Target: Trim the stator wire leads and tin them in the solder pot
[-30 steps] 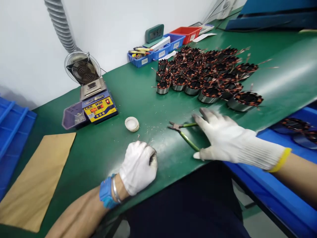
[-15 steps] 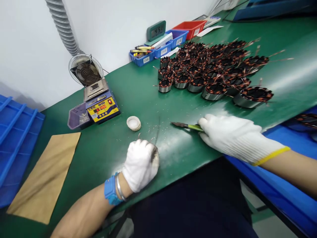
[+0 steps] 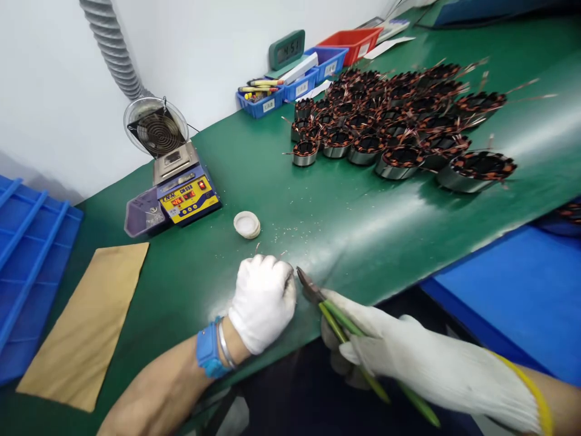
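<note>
My left hand, in a white glove, is closed in a fist at the front edge of the green table. Whatever its fingers hold, if anything, is hidden. A short thin wire end shows just beyond the knuckles. My right hand, also gloved, grips green-handled cutting pliers. Their dark jaws point at my left fist and are close to its thumb side, with a small gap. Behind the fist sits a small white round dish, and pale crumbs lie scattered near it.
Wire-wound motor stators stand grouped at the back right, loose leads sticking out. A yellow-fronted solder pot with a fan is at the left, by a purple tray. Brown cardboard, blue crates and small bins surround the area.
My right hand has swung left and toward me, bringing the pliers from the tabletop to my left fist. Both green handles now show. My left hand has barely shifted.
</note>
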### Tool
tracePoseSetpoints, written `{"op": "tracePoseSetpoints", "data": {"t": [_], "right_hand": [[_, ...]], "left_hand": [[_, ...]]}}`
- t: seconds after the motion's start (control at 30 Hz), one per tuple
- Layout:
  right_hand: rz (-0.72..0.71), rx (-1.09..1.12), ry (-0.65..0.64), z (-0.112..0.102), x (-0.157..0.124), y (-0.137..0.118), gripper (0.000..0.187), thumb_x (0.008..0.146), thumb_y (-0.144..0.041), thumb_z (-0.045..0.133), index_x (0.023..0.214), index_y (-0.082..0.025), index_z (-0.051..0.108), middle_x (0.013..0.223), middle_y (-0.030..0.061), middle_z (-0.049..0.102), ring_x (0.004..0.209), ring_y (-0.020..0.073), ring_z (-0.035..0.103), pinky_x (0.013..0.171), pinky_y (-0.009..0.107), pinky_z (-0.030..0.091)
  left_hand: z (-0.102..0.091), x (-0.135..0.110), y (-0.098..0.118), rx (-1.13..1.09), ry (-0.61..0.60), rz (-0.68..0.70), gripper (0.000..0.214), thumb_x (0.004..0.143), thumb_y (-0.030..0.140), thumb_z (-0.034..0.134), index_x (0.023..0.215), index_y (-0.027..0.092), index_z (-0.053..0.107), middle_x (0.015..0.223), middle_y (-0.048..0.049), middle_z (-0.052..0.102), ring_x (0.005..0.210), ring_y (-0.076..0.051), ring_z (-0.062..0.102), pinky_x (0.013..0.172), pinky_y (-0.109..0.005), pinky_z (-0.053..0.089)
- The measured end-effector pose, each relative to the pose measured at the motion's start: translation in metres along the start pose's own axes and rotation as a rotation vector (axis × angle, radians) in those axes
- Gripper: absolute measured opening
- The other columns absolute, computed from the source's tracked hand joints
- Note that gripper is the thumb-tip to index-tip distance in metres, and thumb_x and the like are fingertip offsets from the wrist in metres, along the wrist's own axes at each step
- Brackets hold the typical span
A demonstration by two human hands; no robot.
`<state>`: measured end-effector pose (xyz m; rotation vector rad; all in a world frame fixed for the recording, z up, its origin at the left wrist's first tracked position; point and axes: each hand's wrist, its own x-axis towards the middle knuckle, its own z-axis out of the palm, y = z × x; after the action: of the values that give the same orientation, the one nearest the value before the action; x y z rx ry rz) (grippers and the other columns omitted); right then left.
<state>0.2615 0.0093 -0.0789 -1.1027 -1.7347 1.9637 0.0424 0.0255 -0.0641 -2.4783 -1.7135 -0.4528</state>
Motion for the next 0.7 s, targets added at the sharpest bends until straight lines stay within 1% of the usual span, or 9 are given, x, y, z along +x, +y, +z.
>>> {"op": "tracePoseSetpoints", "data": {"t": [0.07,0.17,0.23,0.33,0.43,0.57,0.63,0.7], "right_hand": [[0.060,0.059,-0.037,0.000,0.002,-0.005,0.051,0.084,-0.035,0.059,0.133,-0.019,0.058,0.081,0.0057,0.068,0.066,0.0193,0.063,0.056,0.029,0.051],[0.112,0.055,-0.033,-0.005,0.004,-0.012,0.066,0.083,-0.037,0.064,0.146,-0.023,0.049,0.085,0.0057,0.069,0.067,0.0202,0.062,0.057,0.030,0.050],[0.134,0.039,-0.033,-0.005,0.005,-0.015,0.070,0.084,-0.037,0.063,0.151,-0.025,0.044,0.085,0.0049,0.069,0.068,0.0205,0.062,0.058,0.031,0.051],[0.180,-0.002,-0.065,-0.004,0.005,-0.016,0.073,0.089,-0.041,0.059,0.156,-0.026,0.035,0.081,0.0028,0.067,0.068,0.0205,0.062,0.061,0.032,0.052],[0.234,-0.068,-0.054,-0.003,0.004,-0.012,0.074,0.093,-0.047,0.053,0.159,-0.025,0.028,0.080,0.0027,0.067,0.067,0.0210,0.064,0.059,0.033,0.052],[0.279,-0.044,-0.014,-0.008,0.004,-0.012,0.079,0.091,-0.049,0.057,0.160,-0.024,0.027,0.077,0.0017,0.066,0.065,0.0213,0.066,0.057,0.032,0.052],[0.300,-0.005,-0.032,-0.012,0.005,-0.020,0.079,0.088,-0.048,0.060,0.157,-0.022,0.031,0.075,0.0013,0.067,0.067,0.0213,0.067,0.057,0.031,0.052],[0.344,0.010,-0.063,-0.015,0.006,-0.030,0.077,0.086,-0.046,0.062,0.154,-0.020,0.036,0.079,0.0037,0.071,0.070,0.0217,0.068,0.059,0.031,0.054]], "left_hand": [[0.000,0.000,0.000,0.005,0.007,0.002,0.013,0.092,0.018,0.053,0.080,0.022,0.057,0.078,-0.0037,0.061,0.077,-0.023,0.056,0.071,-0.038,0.042],[0.001,0.000,0.000,0.005,0.002,-0.001,0.013,0.092,0.017,0.054,0.081,0.022,0.057,0.079,-0.0038,0.062,0.078,-0.023,0.057,0.071,-0.037,0.042],[0.001,0.001,0.000,0.007,-0.006,0.004,0.012,0.092,0.018,0.054,0.081,0.022,0.058,0.079,-0.0042,0.062,0.078,-0.023,0.057,0.071,-0.038,0.042],[-0.001,0.002,0.001,0.015,-0.014,0.012,0.014,0.092,0.017,0.053,0.079,0.021,0.058,0.078,-0.0046,0.062,0.077,-0.024,0.056,0.071,-0.038,0.043],[-0.003,0.001,-0.001,0.000,-0.021,0.038,0.016,0.092,0.016,0.051,0.078,0.021,0.058,0.077,-0.0040,0.061,0.076,-0.023,0.056,0.072,-0.037,0.043],[-0.006,-0.002,-0.005,-0.076,-0.022,0.101,0.016,0.091,0.016,0.051,0.077,0.021,0.058,0.076,-0.0035,0.061,0.077,-0.021,0.054,0.074,-0.036,0.043],[-0.007,-0.002,-0.008,-0.135,-0.038,0.148,0.015,0.090,0.016,0.051,0.077,0.020,0.058,0.075,-0.0030,0.061,0.075,-0.020,0.053,0.074,-0.035,0.043],[-0.009,-0.002,-0.010,-0.180,-0.044,0.182,0.016,0.090,0.016,0.051,0.077,0.020,0.058,0.074,-0.0026,0.061,0.073,-0.019,0.052,0.073,-0.034,0.043]]}}
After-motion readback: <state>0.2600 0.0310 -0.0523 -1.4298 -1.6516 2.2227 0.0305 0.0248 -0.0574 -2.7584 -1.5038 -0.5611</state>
